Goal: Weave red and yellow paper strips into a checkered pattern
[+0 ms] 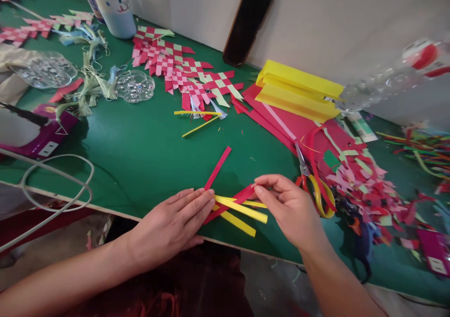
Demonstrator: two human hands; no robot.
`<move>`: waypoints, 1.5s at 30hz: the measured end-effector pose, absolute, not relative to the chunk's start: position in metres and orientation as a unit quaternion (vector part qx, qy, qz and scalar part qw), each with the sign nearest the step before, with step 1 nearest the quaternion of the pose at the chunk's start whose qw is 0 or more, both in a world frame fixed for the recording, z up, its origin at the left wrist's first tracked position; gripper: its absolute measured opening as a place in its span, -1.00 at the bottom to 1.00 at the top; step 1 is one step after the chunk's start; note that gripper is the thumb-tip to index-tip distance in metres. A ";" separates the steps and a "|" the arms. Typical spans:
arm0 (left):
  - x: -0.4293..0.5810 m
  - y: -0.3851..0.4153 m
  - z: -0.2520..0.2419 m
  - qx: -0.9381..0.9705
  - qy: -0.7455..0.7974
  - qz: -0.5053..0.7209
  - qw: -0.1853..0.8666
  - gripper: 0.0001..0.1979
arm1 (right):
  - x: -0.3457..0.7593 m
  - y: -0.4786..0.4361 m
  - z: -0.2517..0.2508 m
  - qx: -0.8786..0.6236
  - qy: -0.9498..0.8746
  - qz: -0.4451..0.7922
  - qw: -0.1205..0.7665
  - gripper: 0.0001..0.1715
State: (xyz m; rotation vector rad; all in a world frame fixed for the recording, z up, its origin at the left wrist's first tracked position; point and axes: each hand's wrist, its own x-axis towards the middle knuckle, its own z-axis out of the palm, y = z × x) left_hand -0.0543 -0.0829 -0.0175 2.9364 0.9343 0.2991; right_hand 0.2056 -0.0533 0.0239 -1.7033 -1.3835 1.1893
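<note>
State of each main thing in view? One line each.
Left hand, flat over yellow strips
Right hand, pinching red strip end
Yellow strips, crossed with red strip
Phone, propped against wall, screen dark
Yellow paper, folded
Woven paper fish, heaped
Paper scraps, heaped
Scissors, lying down, blade opening unclear

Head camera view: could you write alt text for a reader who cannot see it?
A person's left hand lies over crossed, narrow yellow and red paper strips on a green tabletop, while the right hand pinches one red strip. Beyond lie checkered red, pink and pale-green paper pieces; at right, yellow-handled metal scissors.
</note>
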 end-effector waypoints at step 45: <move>-0.058 -0.085 -0.022 0.941 0.296 0.124 0.104 -0.52 | 0.185 -0.002 0.009 -0.596 -0.720 0.308 0.179 -0.84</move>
